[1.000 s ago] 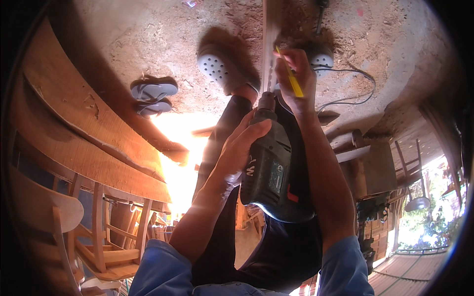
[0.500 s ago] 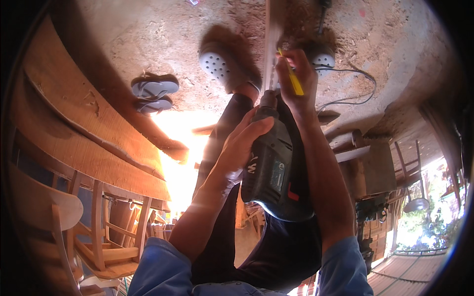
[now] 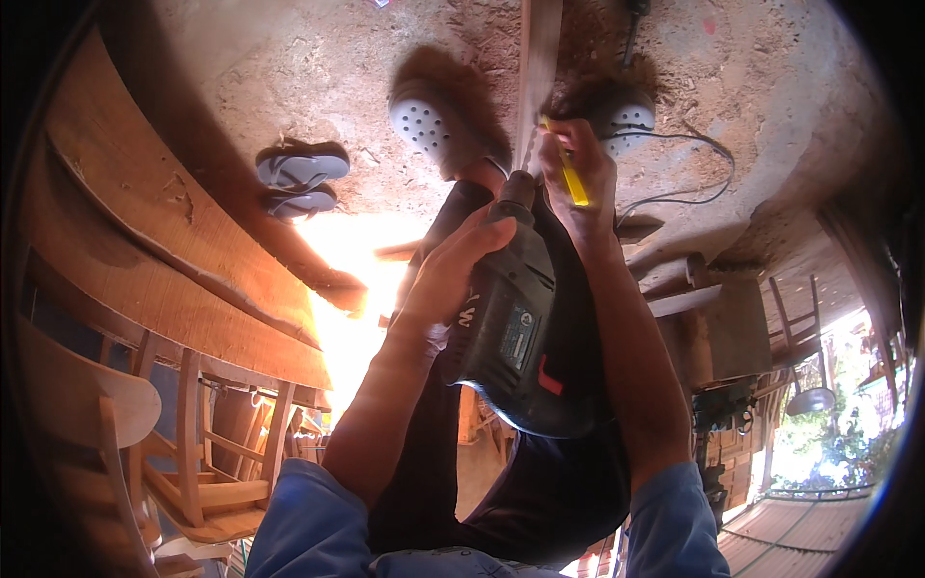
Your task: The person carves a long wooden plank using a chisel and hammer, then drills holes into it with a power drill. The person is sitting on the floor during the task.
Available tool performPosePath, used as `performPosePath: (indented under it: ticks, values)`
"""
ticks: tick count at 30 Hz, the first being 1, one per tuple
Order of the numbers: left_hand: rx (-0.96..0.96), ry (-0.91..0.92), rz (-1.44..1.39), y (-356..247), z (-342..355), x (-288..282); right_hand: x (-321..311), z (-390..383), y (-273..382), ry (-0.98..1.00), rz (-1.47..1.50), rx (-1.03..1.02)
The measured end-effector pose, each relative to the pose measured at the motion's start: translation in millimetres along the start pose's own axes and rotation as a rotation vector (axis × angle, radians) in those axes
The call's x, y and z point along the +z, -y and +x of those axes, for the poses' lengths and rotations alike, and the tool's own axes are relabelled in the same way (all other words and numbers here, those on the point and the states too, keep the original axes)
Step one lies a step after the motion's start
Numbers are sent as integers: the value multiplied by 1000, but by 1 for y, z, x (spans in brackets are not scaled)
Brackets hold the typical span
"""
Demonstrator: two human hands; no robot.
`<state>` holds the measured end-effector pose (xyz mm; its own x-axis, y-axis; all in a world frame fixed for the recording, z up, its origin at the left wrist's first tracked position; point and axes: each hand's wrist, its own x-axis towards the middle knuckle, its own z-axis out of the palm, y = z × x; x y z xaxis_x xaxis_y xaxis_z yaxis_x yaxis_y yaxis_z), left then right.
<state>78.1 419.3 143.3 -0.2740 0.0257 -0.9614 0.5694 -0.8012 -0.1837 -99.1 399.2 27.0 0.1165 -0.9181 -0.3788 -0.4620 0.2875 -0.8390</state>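
My left hand (image 3: 457, 275) is closed round the front of a dark power drill (image 3: 508, 337) with a red trigger, pointed away from me. Its bit (image 3: 529, 156) lies along or in front of a long pale wooden strip (image 3: 538, 48) between my feet; whether it touches the wood I cannot tell. My right hand (image 3: 581, 185) grips a slim yellow tool (image 3: 575, 181), like a pencil or marker, beside the bit and the strip. Whether that hand also holds the strip is hidden.
Grey clogs (image 3: 424, 125) are on my feet, grey flip-flops (image 3: 299, 169) to the left. Wide planks (image 3: 173, 241) and wooden chairs (image 3: 222, 482) fill the left side. A black cord (image 3: 694, 137) loops on the dusty floor (image 3: 752, 116); wooden furniture (image 3: 732, 332) stands at right.
My right hand and the yellow tool have shifted slightly down toward me. The drill's rear and my left hand have moved slightly left, angling the drill a little more.
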Motion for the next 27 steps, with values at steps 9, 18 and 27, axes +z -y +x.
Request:
performPosePath:
  ticks: [9,18,27]
  values:
    - [7,-25,13,-4,-5,7,0,-7,-5,31,-173,-198]
    - [19,-48,-3,-3,-8,9,-1,-16,-10,55,-150,-191]
    - [19,-28,-4,-1,-4,4,-1,-19,-11,72,-174,-192]
